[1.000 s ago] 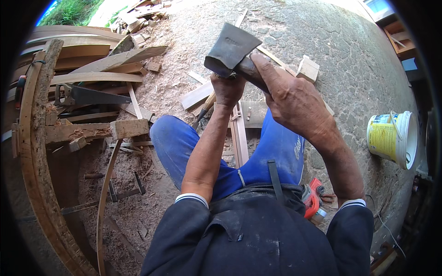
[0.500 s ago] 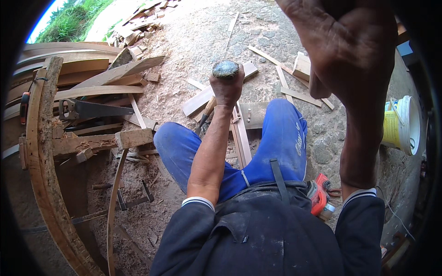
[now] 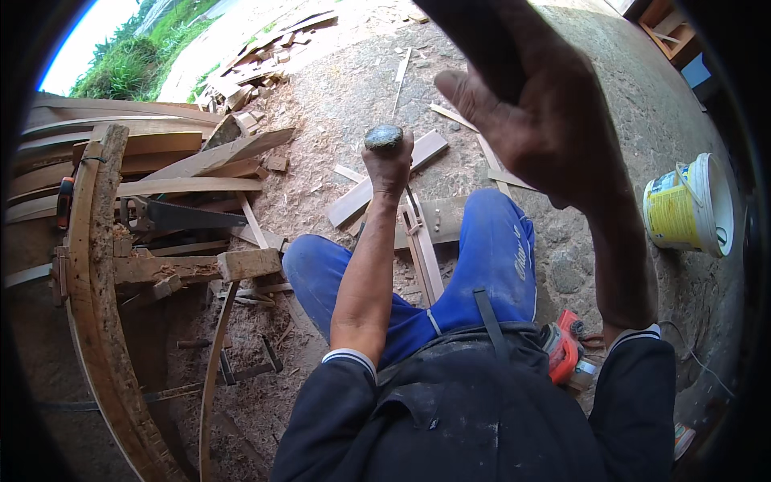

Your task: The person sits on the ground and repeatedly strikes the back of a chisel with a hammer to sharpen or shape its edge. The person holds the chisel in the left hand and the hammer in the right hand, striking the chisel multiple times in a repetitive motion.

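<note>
While the left grip (image 3: 388, 173) is wrapped round a worn-ended tool handle (image 3: 384, 137) at upper centre (likely stiff, light; best held below that end), the right grip (image 3: 544, 128), upper right, clasps a dark, probably heavier shaft (image 3: 474, 32).

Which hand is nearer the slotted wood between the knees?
Left. The left hand is by the far end of the slotted wood; the right hand is held up, farther off to its right.

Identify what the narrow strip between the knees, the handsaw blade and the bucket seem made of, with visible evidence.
Narrow strip: wood, apparently unfinished; pinkish-brown, straight-cut edges.
Handsaw blade: probably steel; thin, flat, dull dark grey.
Bucket: likely plastic; smooth white rim, yellow side panel perhaps a label.
</note>
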Demonstrator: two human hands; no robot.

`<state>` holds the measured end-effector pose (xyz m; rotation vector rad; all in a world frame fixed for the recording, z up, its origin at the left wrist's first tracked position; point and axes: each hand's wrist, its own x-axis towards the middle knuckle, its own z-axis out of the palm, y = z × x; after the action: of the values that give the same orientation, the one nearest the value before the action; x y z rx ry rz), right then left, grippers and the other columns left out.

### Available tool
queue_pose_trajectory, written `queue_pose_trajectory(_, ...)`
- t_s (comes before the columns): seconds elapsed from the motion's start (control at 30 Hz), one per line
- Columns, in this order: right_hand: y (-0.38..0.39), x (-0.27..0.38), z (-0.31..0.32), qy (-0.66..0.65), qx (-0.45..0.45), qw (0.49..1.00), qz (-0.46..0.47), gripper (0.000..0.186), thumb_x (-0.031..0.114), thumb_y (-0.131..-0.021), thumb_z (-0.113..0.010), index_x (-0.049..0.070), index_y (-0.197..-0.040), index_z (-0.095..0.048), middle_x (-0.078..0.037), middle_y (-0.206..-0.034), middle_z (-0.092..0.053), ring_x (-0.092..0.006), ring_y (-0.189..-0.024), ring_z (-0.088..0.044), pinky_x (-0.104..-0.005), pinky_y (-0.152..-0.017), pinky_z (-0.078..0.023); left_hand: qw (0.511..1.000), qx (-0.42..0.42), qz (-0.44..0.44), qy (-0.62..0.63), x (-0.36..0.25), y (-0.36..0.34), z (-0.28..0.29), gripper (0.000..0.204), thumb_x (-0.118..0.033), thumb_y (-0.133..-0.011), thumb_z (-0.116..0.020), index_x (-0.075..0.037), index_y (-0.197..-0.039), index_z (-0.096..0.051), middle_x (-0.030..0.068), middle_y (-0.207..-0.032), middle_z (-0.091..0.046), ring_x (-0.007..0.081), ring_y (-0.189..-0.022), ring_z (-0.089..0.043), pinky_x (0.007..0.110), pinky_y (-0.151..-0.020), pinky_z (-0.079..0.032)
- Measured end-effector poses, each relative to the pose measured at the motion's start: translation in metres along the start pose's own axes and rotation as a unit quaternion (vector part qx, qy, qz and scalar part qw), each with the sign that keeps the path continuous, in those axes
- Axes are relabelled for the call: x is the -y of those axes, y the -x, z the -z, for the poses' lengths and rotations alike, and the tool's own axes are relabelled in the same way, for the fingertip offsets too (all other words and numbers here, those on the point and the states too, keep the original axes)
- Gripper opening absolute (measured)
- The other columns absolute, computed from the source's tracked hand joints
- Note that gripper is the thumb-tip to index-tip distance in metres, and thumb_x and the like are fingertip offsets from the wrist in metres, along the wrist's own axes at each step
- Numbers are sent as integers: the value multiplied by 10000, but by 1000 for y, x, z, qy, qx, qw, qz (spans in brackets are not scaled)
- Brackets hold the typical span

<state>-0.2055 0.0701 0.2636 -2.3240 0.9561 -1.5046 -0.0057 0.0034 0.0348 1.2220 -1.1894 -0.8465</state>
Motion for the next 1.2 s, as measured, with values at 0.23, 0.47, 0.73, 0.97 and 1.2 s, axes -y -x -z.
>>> queue_pose_trajectory(0.23,-12,-7,-26,86,-76,993,-25,364,100,-883,-722,60,-1204,-552,-102,-808,-728,-206,-559,-674,-341,-521,-551,984,-28,-159,-75,34,11,1,265,-108,-880,-768,-40,-669,-622,-3,-608,-638,118,-529,-603,310,-528,-476)
queue_pose_trajectory(0.47,102,-29,-51,49,321,919,-223,649,4,-869,-628,23,-1473,-391,-301,-1012,-704,-454,-986,-712,-544,-863,-556,971,-14,-232,-55,-14,45,-1,361,-160,-868,-796,-54,-1189,-669,57,-1094,-732,174,-1012,-696,351,-879,-549)
queue_pose_trajectory(0.73,-44,26,39,56,-57,995,-54,169,77,-947,-734,47,-1097,-662,-16,-719,-604,-78,-641,-589,-298,-626,-496,994,1,-34,-102,43,7,1,222,-207,-826,-807,-18,-790,-696,95,-724,-718,246,-674,-703,390,-707,-543)
queue_pose_trajectory(0.97,81,-19,-64,184,415,862,-226,513,12,-861,-612,10,-1337,-423,-292,-899,-710,-447,-861,-733,-552,-737,-592,979,-44,-150,-130,-1,57,-1,195,-163,-819,-814,-37,-944,-732,108,-936,-769,226,-879,-746,411,-787,-564)
queue_pose_trajectory(1.2,34,11,-4,39,160,983,-78,637,74,-903,-688,77,-1494,-449,-267,-1167,-708,-324,-1000,-751,-423,-882,-610,998,27,13,56,-14,20,1,116,-122,-858,-801,-37,-882,-726,46,-850,-756,135,-755,-709,299,-668,-536)
